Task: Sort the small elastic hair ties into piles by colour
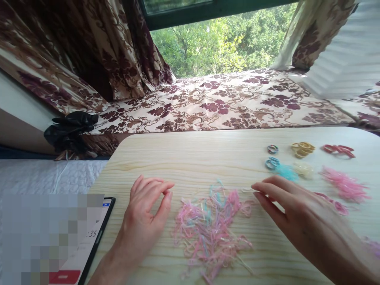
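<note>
A loose tangle of small elastic hair bands (218,229), pink, lilac, pale blue and cream, lies in the middle of the table. To its left hovers my left hand (145,209), fingers loosely bent, thumb and forefinger slightly apart with nothing visible between them. My right hand (291,206) is on the other side, its thumb and forefinger brought close together. At those fingertips lies a thin pale loop (246,190); whether it is gripped I cannot tell. Partly behind this hand are a pink clump of bands (346,184) and a deep pink hair tie (338,206).
Toward the back right sit a multicoloured tie (272,149), tan ties (303,149), red ties (338,150), blue ties (272,163), a turquoise clump (286,172) and a cream clump (304,170). A phone (97,237) stands at left. Beyond the wooden table (178,150) is a flowered window seat (213,107).
</note>
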Tool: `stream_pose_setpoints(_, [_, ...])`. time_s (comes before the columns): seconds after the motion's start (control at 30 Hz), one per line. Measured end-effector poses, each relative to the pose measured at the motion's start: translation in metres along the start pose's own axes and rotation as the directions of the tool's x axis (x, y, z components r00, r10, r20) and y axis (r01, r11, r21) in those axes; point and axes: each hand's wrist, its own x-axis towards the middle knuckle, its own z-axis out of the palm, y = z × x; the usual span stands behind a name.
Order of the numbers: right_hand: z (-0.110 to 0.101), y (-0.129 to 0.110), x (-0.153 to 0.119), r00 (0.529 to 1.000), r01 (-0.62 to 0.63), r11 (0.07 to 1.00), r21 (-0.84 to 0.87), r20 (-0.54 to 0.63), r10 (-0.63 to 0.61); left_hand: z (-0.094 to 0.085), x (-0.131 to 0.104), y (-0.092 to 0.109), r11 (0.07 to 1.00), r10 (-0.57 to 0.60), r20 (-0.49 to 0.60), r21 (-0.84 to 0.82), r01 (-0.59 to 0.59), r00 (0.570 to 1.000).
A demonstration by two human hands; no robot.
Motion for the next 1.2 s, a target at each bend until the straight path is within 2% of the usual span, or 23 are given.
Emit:
stream_pose_setpoints(0.2, [0.009, 0.003, 0.001, 0.994, -0.101, 0.994, 0.040, 0.046, 0.099, 0.000, 0.000, -0.001, 0.999, 0.026, -0.027, 0.019, -0.025, 0.999])
stream_pose_setpoints(0.47, [0.015, 0.003, 0.004, 0.999, -0.037, 0.998, 0.054, -0.014, 0.038, 0.003, 0.000, -0.002, 0.999, 0.049, 0.035, -0.003, -0.049, 0.998])
stream_pose_setpoints(0.57, [0.010, 0.005, 0.004, 0.998, -0.037, 0.999, 0.037, -0.042, 0.038, 0.004, 0.000, -0.003, 0.999, 0.048, 0.034, -0.005, -0.048, 0.998])
stream_pose_setpoints(0.63, [-0.001, 0.014, 0.002, 0.993, -0.083, 0.997, -0.007, -0.090, 0.082, 0.004, -0.001, -0.005, 0.999, 0.047, 0.026, -0.002, -0.047, 0.999])
stream_pose_setpoints(0.73, [-0.023, 0.035, -0.002, 0.962, -0.260, 0.960, -0.102, -0.111, 0.249, 0.006, -0.001, -0.008, 0.999, 0.048, 0.015, 0.000, -0.048, 0.999])
stream_pose_setpoints(0.83, [-0.040, 0.058, -0.006, 0.879, -0.476, 0.854, -0.212, -0.081, 0.470, 0.007, -0.001, -0.009, 0.998, 0.055, 0.010, -0.004, -0.055, 0.998])
stream_pose_setpoints(0.9, [-0.042, 0.068, -0.007, 0.818, -0.567, 0.782, -0.259, -0.065, 0.572, 0.008, -0.001, -0.010, 0.998, 0.061, 0.012, -0.006, -0.060, 0.998])
stream_pose_setpoints(0.97, [-0.038, 0.074, -0.006, 0.784, -0.604, 0.746, -0.280, -0.044, 0.619, 0.008, -0.001, -0.011, 0.998, 0.065, 0.014, -0.006, -0.065, 0.998])
stream_pose_setpoints(1.1, [-0.033, 0.076, -0.005, 0.804, -0.579, 0.755, -0.307, -0.059, 0.592, 0.009, -0.001, -0.012, 0.998, 0.070, 0.003, -0.004, -0.070, 0.998])
stream_pose_setpoints(1.2, [-0.041, 0.069, -0.008, 0.813, -0.575, 0.762, -0.299, -0.108, 0.571, 0.009, -0.001, -0.013, 0.998, 0.064, 0.016, 0.000, -0.064, 0.998])
